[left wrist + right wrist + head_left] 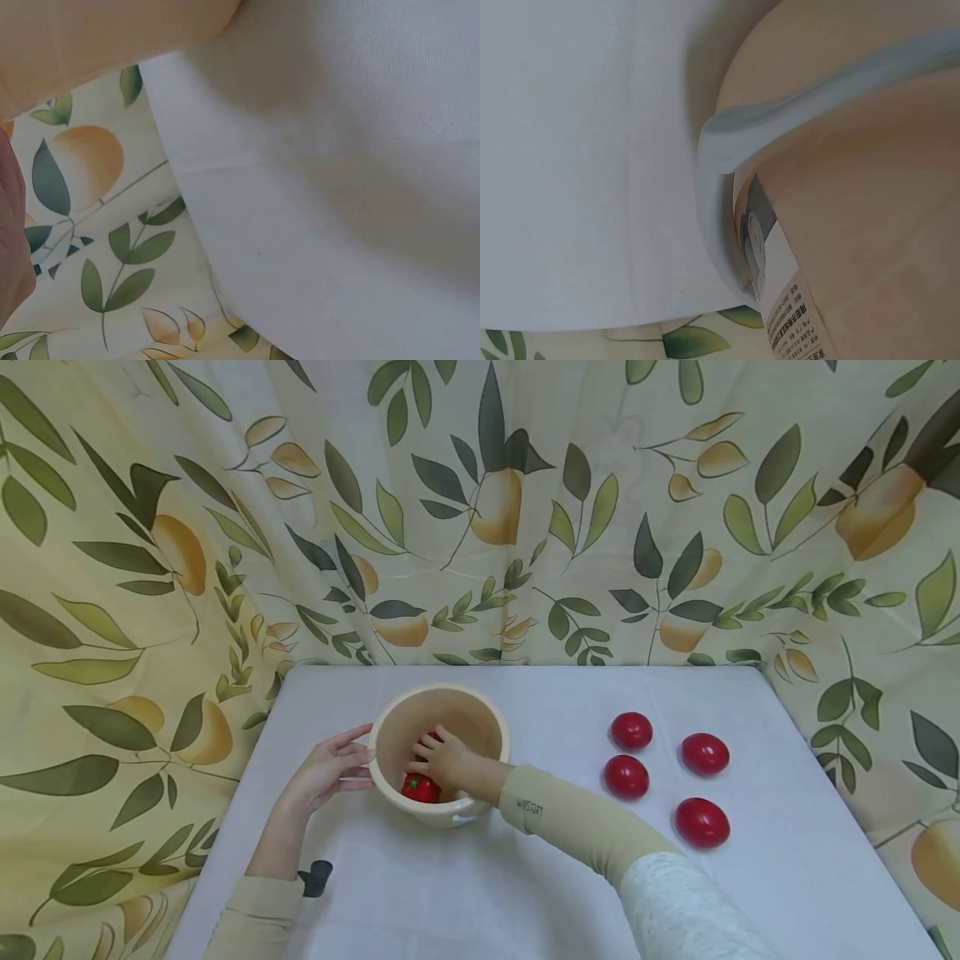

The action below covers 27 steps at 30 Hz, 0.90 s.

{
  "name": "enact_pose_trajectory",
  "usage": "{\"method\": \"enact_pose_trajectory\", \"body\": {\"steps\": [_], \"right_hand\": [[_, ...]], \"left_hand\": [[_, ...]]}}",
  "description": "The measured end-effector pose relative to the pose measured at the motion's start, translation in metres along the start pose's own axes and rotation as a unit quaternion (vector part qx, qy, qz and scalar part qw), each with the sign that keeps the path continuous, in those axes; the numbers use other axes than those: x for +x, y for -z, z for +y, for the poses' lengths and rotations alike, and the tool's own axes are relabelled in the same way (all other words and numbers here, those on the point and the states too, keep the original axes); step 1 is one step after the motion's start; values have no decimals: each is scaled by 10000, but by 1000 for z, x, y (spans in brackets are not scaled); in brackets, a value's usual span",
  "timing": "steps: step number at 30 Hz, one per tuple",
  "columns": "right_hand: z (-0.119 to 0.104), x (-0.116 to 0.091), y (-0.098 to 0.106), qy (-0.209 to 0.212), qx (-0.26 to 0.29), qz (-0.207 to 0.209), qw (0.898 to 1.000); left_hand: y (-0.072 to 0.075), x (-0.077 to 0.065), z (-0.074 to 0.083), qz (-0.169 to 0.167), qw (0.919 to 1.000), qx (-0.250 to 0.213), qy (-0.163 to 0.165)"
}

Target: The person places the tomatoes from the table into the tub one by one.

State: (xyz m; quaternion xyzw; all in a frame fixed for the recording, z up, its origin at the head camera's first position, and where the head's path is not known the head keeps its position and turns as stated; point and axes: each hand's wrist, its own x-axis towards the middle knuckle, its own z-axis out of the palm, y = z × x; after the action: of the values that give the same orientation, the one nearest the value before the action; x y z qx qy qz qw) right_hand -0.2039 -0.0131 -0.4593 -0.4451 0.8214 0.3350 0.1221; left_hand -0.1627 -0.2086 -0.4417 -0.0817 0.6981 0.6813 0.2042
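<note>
A cream bucket (491,718) stands left of centre on the table, its opening up. The fairly straight fingers of my left hand (326,770) touch its left side at the rim; part of that hand also shows at the left edge of the left wrist view. My right hand (448,762) reaches inside over the near rim, fingers spread. A red tomato (422,788) with a green top lies just below those fingers, and more red shows between them. The bucket's pale handle (780,127) and printed label (799,322) fill part of the right wrist view.
Several smooth red tomato-like things, among them one front red piece (702,823) and one back red piece (632,731), lie on the white tabletop (562,877) at right. A small dark thing (317,878) is beside my left wrist. A fruit-print curtain (525,568) hangs behind.
</note>
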Motion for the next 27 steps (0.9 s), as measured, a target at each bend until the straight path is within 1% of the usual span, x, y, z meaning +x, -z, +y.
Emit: {"method": "enact_pose_trajectory", "body": {"steps": [4, 8, 12, 14, 15, 17, 20, 23, 25, 27], "right_hand": [[0, 0, 0, -15, -45, -45, 10000], [1, -1, 0, -21, -9, 141, 9999], [5, -3, -1, 45, 461, 634, 9969], [9, -6, -2, 85, 862, 923, 9920], [11, -8, -3, 95, 1088, 1099, 9879], [16, -12, -4, 71, 1488, 1417, 9786], [26, -20, -7, -65, 2106, 1976, 9574], [36, -32, -11, -345, 2600, 2636, 9283], [43, -41, -16, -647, 2748, 3104, 9077], [49, -53, -22, -1031, 2956, 3506, 8826]], "left_hand": [[0, 0, 0, -31, 10000, -70, -12], [-1, 0, 0, -20, 10000, -58, -20], [0, 0, 0, -16, 10000, -24, -11], [0, 0, 0, -22, 10000, -32, -16], [-1, 0, 0, -24, 10000, -25, -21], [-1, 0, 0, -29, 10000, -24, -30], [-1, 0, 0, -17, 10000, -23, -25], [-2, 0, 0, 3, 10000, -6, -20], [-2, -1, 0, 13, 10000, -13, -23], [-2, -1, 0, 0, 10000, -24, -33]]}}
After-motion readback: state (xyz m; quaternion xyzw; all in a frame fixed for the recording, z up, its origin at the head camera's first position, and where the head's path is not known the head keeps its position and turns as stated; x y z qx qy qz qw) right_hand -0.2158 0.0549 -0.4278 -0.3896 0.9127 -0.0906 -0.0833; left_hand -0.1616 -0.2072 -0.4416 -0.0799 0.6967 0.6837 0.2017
